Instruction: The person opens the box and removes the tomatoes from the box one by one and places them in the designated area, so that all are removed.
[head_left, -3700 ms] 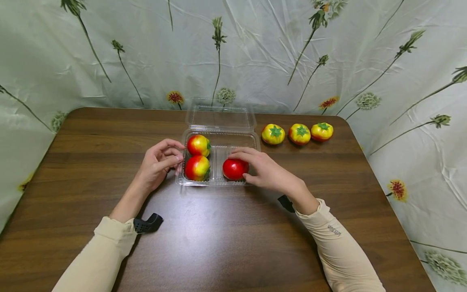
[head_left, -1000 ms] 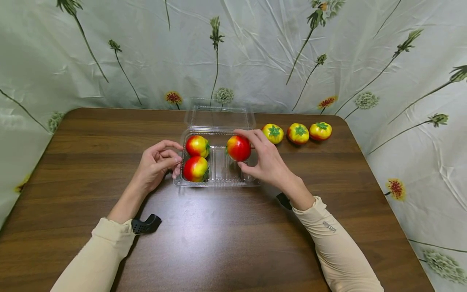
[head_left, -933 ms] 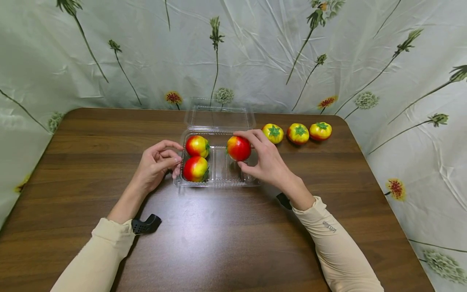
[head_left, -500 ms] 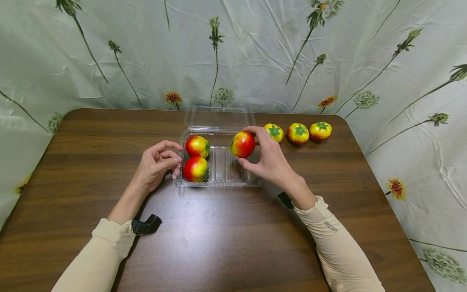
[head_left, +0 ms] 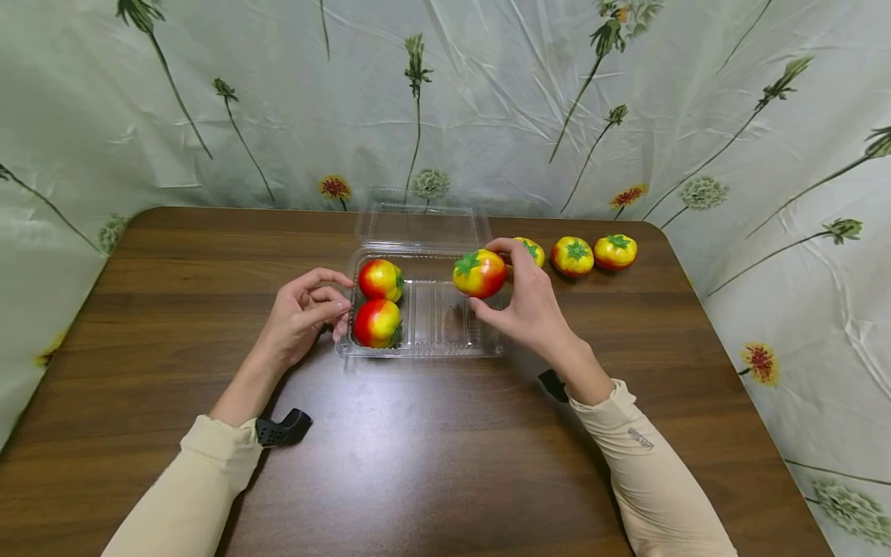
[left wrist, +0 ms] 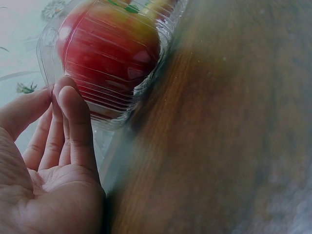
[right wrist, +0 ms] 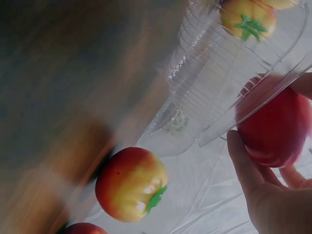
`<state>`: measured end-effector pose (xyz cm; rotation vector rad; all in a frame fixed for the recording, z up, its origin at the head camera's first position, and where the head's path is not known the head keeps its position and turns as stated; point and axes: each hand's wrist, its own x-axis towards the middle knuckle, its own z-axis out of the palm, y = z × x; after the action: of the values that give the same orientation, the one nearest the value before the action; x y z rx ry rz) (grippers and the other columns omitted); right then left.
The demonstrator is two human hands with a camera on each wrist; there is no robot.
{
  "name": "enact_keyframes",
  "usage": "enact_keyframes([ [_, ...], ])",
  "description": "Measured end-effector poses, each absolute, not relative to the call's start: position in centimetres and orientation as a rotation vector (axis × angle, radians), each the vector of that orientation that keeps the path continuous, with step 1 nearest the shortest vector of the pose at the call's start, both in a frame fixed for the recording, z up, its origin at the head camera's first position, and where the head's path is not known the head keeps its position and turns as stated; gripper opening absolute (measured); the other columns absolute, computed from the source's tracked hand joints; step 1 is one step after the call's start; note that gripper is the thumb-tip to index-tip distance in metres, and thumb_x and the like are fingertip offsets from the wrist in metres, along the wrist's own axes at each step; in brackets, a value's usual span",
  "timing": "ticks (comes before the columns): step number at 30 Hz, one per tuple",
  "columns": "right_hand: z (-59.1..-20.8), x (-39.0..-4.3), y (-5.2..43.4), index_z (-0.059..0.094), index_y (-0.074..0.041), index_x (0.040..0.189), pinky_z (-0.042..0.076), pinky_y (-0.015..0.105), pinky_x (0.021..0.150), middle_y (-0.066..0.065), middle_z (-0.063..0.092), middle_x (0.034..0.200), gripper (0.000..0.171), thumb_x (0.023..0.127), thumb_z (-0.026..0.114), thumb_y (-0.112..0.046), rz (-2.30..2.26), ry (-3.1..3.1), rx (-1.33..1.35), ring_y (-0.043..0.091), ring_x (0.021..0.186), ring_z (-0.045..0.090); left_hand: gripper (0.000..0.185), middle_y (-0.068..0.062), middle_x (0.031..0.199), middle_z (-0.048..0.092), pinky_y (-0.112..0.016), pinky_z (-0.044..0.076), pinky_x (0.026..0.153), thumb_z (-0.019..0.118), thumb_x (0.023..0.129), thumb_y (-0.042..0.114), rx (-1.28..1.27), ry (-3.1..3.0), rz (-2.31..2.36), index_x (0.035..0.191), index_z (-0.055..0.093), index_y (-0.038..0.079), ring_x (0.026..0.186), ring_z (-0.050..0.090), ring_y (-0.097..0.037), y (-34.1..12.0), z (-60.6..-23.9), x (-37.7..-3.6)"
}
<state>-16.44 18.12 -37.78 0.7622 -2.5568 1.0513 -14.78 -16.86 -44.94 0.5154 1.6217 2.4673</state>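
A clear plastic clamshell container rests on the table with its lid tipped back. Two red-and-yellow fruits, one behind the other and one in front, fill its left compartment. My left hand pinches the left rim between thumb and fingers; the left wrist view shows the fingertips on the plastic edge. Over the right compartment, my right hand grips another such fruit, its green calyx facing left and up. In the right wrist view that held fruit appears beside the rim.
Three more fruits stand in a row on the table behind and right of the container: a partly hidden one, a middle one and a far right one. A flower-printed cloth hangs behind the wooden table.
The right hand has raised its fruit from the front of the right compartment, carried it back and right, and turned it so the green top shows. The left hand stays at the rim.
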Motion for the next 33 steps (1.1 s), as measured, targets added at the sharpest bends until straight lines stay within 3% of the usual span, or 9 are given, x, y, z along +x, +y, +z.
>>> enact_keyframes([
  [9,-38.2,-16.5,18.7,0.050,-0.008,0.134,0.046,0.038,0.101,0.005,0.056,0.129,0.071,0.073,0.084,-0.021,0.999,-2.493,0.753,0.019,0.117,0.052,0.027,-0.015,0.077,0.068,-0.030,0.053,0.045,0.052,0.090,-0.019,0.512,1.619,2.469,0.117,0.050,-0.014,0.052,0.058,-0.027,-16.7,-44.9,-14.8],
  [23,-38.9,-16.1,20.0,0.048,-0.008,0.132,0.051,0.039,0.098,0.005,0.055,0.129,0.073,0.073,0.086,-0.029,1.008,-2.528,0.602,0.019,0.113,0.055,0.027,-0.015,0.076,0.068,-0.030,0.053,0.045,0.053,0.091,-0.018,0.521,1.619,2.460,0.117,0.049,-0.013,0.051,0.057,-0.028,-16.7,-45.0,-14.7],
  [33,-39.1,-15.8,21.7,0.046,-0.009,0.135,0.053,0.039,0.086,0.008,0.055,0.130,0.073,0.074,0.083,-0.028,0.996,-2.537,0.505,0.021,0.107,0.058,0.027,-0.014,0.077,0.068,-0.030,0.052,0.045,0.052,0.091,-0.019,0.527,1.624,2.466,0.117,0.049,-0.015,0.052,0.057,-0.028,-16.8,-44.9,-14.7],
])
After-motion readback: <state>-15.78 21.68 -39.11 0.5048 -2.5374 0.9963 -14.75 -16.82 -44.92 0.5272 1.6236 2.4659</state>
